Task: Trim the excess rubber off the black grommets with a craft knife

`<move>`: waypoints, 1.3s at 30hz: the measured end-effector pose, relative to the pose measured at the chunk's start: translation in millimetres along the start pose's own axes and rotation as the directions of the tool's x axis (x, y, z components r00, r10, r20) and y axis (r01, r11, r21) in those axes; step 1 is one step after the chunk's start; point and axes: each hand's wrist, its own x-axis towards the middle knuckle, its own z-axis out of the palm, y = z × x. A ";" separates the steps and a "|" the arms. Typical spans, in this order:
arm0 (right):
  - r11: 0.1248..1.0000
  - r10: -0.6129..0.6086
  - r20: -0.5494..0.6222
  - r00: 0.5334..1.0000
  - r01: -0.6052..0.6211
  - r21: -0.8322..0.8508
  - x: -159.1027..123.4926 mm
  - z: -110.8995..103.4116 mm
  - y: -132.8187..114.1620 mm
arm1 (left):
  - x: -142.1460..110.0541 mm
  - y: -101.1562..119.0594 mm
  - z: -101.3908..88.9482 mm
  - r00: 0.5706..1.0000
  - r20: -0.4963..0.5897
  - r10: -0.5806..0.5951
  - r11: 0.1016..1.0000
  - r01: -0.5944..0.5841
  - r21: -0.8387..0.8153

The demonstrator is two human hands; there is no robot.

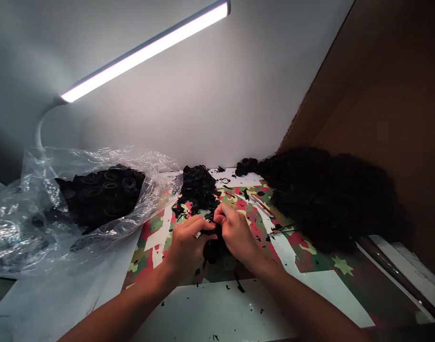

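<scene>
My left hand (187, 240) pinches a small black rubber part (209, 231) between thumb and fingers, above the middle of the patterned mat. Close against it, my right hand (235, 232) is closed, its thumb and index finger pinched at the part's far edge. Whatever sits between those right fingertips is too small to make out. Just below the hands a dark round piece (210, 251) shows. Beyond the fingers lies a heap of black rubber scraps (198, 185).
A clear plastic bag (163, 173) at left holds black rubber rings (110, 185). A large black pile (327, 194) lies right, against cardboard (381, 95). Metal tweezers (262, 206) and a yellow-handled tool (282, 229) rest on the mat (342, 266). A lit lamp (146, 54) hangs above.
</scene>
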 end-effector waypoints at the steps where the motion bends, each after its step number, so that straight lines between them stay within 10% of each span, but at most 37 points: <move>1: 1.000 -0.012 -0.004 1.000 0.012 -0.022 0.5 0.3 -0.5 | -0.8 0.2 0.0 0.998 -0.019 0.067 0.998 -0.067 0.002; 7: 0.994 0.066 -0.100 0.993 -0.075 -0.084 15.3 -10.6 19.0 | -2.2 15.4 -6.4 0.949 -0.072 0.307 0.934 -0.314 -0.169; 10: 0.996 0.080 -0.015 0.997 -0.080 -0.048 22.2 -17.4 31.8 | 2.1 12.8 -8.7 0.993 0.005 -0.116 0.953 0.113 -0.280; 15: 0.985 0.051 0.104 0.993 -0.067 0.156 20.1 -17.8 32.6 | 11.0 -6.8 -8.4 0.816 0.226 -0.532 0.711 0.576 -0.403; 22: 0.969 -0.093 0.106 0.990 0.066 0.238 1.8 -8.2 6.4 | 8.3 -2.0 -5.0 0.775 0.271 -0.571 0.724 0.631 -0.279; 29: 0.999 0.039 -0.162 0.986 -0.038 0.011 19.3 -22.1 29.2 | 5.3 11.7 -3.7 0.858 0.210 -0.468 0.835 0.507 -0.211; 39: 0.977 -0.157 0.079 0.984 0.143 0.156 5.5 -20.1 4.3 | 9.5 0.0 -7.3 0.778 0.212 -0.592 0.702 0.626 -0.340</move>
